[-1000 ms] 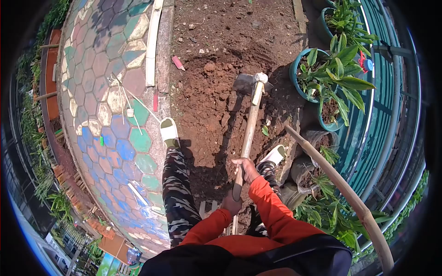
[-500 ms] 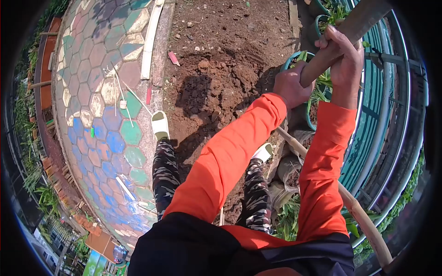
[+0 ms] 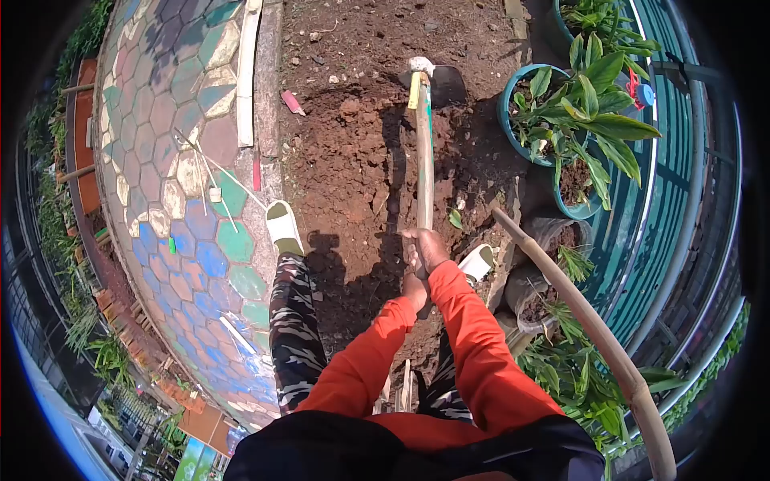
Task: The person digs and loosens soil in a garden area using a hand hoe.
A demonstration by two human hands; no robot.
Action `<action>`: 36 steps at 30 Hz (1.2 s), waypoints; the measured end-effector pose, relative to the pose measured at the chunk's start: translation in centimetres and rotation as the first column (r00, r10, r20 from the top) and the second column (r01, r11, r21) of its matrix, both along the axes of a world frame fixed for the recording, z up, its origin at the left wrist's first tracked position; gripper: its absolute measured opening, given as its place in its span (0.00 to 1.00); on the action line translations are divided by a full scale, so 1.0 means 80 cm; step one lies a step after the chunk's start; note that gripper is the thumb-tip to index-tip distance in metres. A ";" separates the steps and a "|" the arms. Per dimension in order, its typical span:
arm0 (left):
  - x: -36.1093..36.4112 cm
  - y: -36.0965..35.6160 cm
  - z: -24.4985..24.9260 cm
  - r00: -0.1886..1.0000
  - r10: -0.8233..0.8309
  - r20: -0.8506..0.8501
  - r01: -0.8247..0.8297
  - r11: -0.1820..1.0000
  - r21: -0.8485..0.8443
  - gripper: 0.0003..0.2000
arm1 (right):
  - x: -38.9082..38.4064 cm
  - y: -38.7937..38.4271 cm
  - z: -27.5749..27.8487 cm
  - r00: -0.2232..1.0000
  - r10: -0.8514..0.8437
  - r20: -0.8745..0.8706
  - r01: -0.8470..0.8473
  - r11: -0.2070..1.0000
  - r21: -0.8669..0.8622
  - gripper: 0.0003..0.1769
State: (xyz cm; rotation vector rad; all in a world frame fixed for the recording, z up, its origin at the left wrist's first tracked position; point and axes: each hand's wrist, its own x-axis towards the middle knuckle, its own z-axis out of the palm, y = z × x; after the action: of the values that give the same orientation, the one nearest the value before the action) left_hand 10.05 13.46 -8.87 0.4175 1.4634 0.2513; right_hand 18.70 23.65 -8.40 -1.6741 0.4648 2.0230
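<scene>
Inspection ran from the painted paving (image 3: pixel 160 112) on the left, past the left shoe (image 3: pixel 284 231), to a strip of loose, broken soil (image 3: pixel 345 176). The left hand (image 3: pixel 415 291) was nearer the body, its fingers apparently clamped on the shaft of the hoe, though that grip was partly hidden. The hoe (image 3: pixel 424 176) extended away from the person over the soil, between the two shoes; whether its blade touched the ground could not be told. The wooden shaft appeared stiff and smooth, judged liable to slip or twist in a slack or sweaty palm. The right hand (image 3: pixel 431 248) was just ahead of the left, fingers closed around the same shaft. The dark blade (image 3: pixel 449 86) appeared to be metal, so the hoe was judged heavy at its far end and likely to tip forward. Both hands were best kept on bare wood, somewhat spread for better leverage, and clear of the blade and its joint, where the fit could not be verified. To the right were the right shoe (image 3: pixel 478 263), a potted plant (image 3: pixel 507 112) and a long, slanting pole (image 3: pixel 597 333). Nothing about the hoe looked fragile.
</scene>
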 end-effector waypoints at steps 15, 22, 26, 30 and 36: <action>0.030 0.110 0.110 0.830 -0.370 -0.417 0.440 0.894 0.082 0.15 | 0.041 0.100 0.013 0.955 0.040 0.295 -0.080 0.989 0.128 0.05; -0.071 -0.017 0.185 0.796 -0.488 -0.359 0.545 0.836 0.072 0.19 | -0.028 -0.034 0.104 0.986 -0.146 -0.077 0.150 0.987 0.050 0.11; -0.078 -0.055 0.214 0.785 -0.536 -0.310 0.556 0.831 -0.026 0.21 | -0.033 -0.086 0.149 0.991 -0.092 -0.100 0.099 0.993 0.071 0.13; -0.048 -0.070 0.180 0.812 -0.469 -0.349 0.558 0.798 0.227 0.26 | 0.003 -0.055 0.204 0.990 -0.130 0.047 0.114 0.958 0.262 0.09; 0.059 0.168 0.198 0.899 -0.350 -0.265 0.431 0.592 0.681 0.20 | 0.095 0.140 0.296 0.953 -0.245 0.177 0.046 0.696 0.716 0.11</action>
State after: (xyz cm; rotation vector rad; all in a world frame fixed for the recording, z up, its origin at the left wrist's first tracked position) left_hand 14.80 26.89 6.97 1.4222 1.2746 0.4620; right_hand 26.30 34.84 15.31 -1.3122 -0.2603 1.5251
